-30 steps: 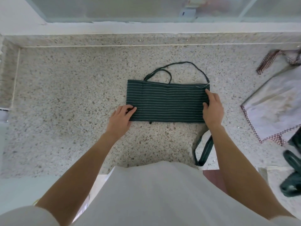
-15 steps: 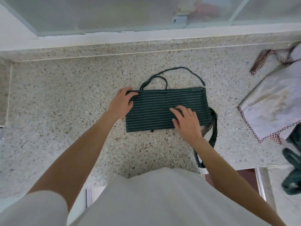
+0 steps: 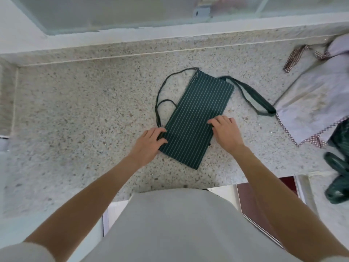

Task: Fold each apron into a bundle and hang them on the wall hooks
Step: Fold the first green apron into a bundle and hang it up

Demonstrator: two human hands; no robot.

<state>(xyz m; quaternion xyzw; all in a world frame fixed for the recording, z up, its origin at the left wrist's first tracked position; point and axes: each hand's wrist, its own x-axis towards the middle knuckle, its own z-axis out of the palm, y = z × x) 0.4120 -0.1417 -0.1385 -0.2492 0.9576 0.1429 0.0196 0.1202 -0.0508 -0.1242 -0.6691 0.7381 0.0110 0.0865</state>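
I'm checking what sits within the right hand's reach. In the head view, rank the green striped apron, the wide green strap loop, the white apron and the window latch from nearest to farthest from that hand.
From the right hand:
1. Green striped apron, touched, to its left.
2. Wide green strap loop, up and right.
3. White apron, farther right.
4. Window latch, top of the view.

Soft, even daylight fills the scene, brightest along the window (image 3: 132, 14) at the top, whose panes look hazy and washed out. Shadows on the speckled worktop (image 3: 75, 120) are faint. The wide lens bows straight edges, most strongly near the corners, where detail turns soft and smeared.
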